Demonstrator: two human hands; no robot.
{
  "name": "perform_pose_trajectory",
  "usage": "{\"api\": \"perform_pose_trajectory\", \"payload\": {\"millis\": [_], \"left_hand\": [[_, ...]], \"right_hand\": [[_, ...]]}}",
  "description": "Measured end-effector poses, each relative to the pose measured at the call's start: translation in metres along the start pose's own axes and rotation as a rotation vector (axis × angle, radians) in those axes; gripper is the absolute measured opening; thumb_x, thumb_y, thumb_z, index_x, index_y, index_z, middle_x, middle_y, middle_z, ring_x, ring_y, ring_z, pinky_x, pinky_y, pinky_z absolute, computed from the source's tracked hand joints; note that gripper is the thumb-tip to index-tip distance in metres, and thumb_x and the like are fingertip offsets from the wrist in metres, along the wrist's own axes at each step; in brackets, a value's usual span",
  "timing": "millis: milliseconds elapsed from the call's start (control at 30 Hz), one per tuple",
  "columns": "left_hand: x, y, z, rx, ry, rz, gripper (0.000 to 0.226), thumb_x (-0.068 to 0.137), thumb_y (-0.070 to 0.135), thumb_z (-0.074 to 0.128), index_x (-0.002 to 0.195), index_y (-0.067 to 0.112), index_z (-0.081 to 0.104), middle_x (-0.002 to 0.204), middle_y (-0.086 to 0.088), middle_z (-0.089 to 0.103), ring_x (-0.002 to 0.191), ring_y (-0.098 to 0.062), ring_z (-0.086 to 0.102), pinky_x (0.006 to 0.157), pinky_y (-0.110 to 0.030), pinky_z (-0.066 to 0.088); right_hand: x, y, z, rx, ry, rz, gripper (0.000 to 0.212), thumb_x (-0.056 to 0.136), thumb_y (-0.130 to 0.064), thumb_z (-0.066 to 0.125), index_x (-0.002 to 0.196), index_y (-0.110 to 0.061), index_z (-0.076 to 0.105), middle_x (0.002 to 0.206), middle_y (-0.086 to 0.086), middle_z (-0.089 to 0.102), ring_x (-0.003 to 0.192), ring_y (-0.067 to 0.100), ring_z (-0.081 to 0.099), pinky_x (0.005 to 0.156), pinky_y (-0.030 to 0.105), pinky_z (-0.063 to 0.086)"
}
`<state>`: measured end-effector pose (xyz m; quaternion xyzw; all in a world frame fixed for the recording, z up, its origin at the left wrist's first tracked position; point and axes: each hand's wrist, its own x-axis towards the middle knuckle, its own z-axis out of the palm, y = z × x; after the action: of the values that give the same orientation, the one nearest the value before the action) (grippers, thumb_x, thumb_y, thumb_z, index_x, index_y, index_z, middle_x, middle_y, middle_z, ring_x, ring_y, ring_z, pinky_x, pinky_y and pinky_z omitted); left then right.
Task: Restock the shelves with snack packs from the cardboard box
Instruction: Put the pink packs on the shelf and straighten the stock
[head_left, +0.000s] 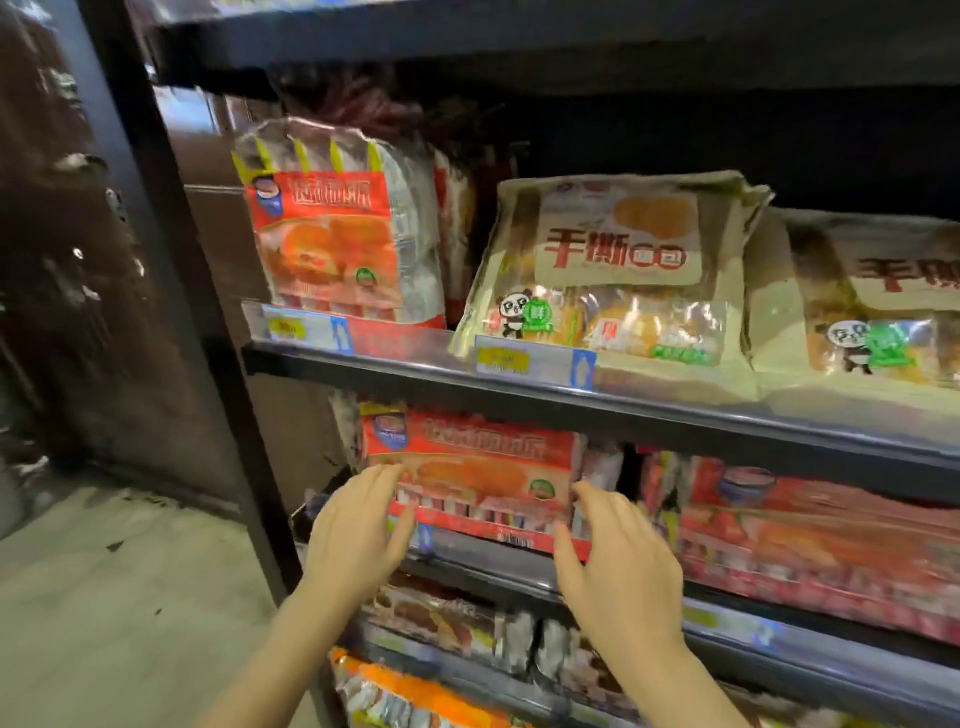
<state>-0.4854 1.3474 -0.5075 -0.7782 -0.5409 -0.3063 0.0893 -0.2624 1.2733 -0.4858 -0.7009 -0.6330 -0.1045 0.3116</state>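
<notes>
Hands (358, 540) (618, 561) flank red pack (478, 478) — prob. touching.

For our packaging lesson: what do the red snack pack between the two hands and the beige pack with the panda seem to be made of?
Red snack pack: probably thin glossy plastic film; it shines and wrinkles. Beige panda pack: looks like matte, creased paper or paper-look film, with a clear plastic window showing buns.

Upper shelf (519, 384): one snack pack (337, 228) at ten o'clock, two bread bags (613, 275) at its three o'clock. Lower shelf (493, 566): another pack (478, 478) stands between both hands, left hand (358, 525) at nine o'clock, right hand (618, 556) at three.
</notes>
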Motion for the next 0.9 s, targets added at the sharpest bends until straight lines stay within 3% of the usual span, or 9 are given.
{"api": "perform_pose_trajectory", "payload": {"millis": [133,233,367,500,600,767,900], "left_hand": [[0.004,-0.025,0.026,0.101,0.057,-0.006,0.05,0.084,0.043,0.036,0.117,0.014,0.06,0.111,0.001,0.066,0.094,-0.018,0.064,0.076,-0.029,0.051],[0.007,-0.039,0.045,0.06,0.11,-0.043,0.05,0.084,0.044,0.036,0.12,0.017,0.058,0.11,0.001,0.064,0.092,-0.021,0.062,0.075,-0.033,0.05],[0.003,-0.049,0.068,-0.024,0.187,-0.059,0.036,0.088,0.027,0.059,0.12,0.01,0.056,0.113,-0.005,0.061,0.1,-0.024,0.06,0.08,-0.033,0.048],[0.013,-0.06,0.076,-0.183,0.231,-0.113,0.044,0.081,0.013,0.068,0.121,0.005,0.053,0.118,-0.01,0.053,0.114,-0.02,0.047,0.087,-0.02,0.034],[0.023,-0.063,0.071,-0.264,0.25,-0.204,0.048,0.079,0.015,0.071,0.12,0.006,0.05,0.118,-0.011,0.053,0.115,-0.023,0.045,0.091,-0.029,0.037],[0.034,-0.065,0.056,-0.382,0.168,-0.328,0.051,0.079,0.02,0.072,0.118,0.008,0.044,0.117,-0.009,0.054,0.108,-0.028,0.055,0.084,-0.037,0.044],[0.041,-0.071,0.05,-0.517,0.087,-0.415,0.053,0.08,0.022,0.072,0.117,0.013,0.036,0.124,-0.01,0.054,0.108,-0.028,0.056,0.086,-0.041,0.046]], "right_hand": [[0.005,0.017,0.031,0.004,0.045,0.07,0.043,0.081,-0.033,0.067,0.119,-0.016,0.057,0.111,0.002,0.06,0.098,0.023,0.061,0.064,0.032,0.052],[0.008,0.028,0.051,0.016,0.099,0.1,0.045,0.083,-0.034,0.063,0.121,-0.014,0.05,0.113,0.007,0.05,0.102,0.026,0.053,0.061,0.032,0.047],[0.003,0.038,0.069,0.003,0.154,0.106,0.056,0.084,-0.036,0.063,0.128,-0.008,0.041,0.117,0.012,0.048,0.104,0.028,0.052,0.059,0.028,0.036],[-0.001,0.046,0.072,-0.043,0.134,0.098,0.075,0.088,-0.045,0.054,0.143,-0.009,0.018,0.13,0.009,0.043,0.111,0.025,0.052,0.062,0.029,0.038],[0.003,0.051,0.068,-0.01,0.063,0.11,0.075,0.092,-0.046,0.045,0.147,-0.015,0.005,0.129,0.004,0.047,0.104,0.023,0.058,0.059,0.028,0.035],[0.011,0.05,0.059,0.109,-0.059,0.178,0.074,0.092,-0.04,0.05,0.147,-0.013,0.009,0.1,0.004,0.061,0.079,0.023,0.059,0.059,0.031,0.041],[0.013,0.046,0.06,0.176,-0.052,0.166,0.074,0.091,-0.033,0.055,0.146,-0.008,0.012,0.108,0.009,0.061,0.074,0.021,0.056,0.058,0.029,0.044]]}}
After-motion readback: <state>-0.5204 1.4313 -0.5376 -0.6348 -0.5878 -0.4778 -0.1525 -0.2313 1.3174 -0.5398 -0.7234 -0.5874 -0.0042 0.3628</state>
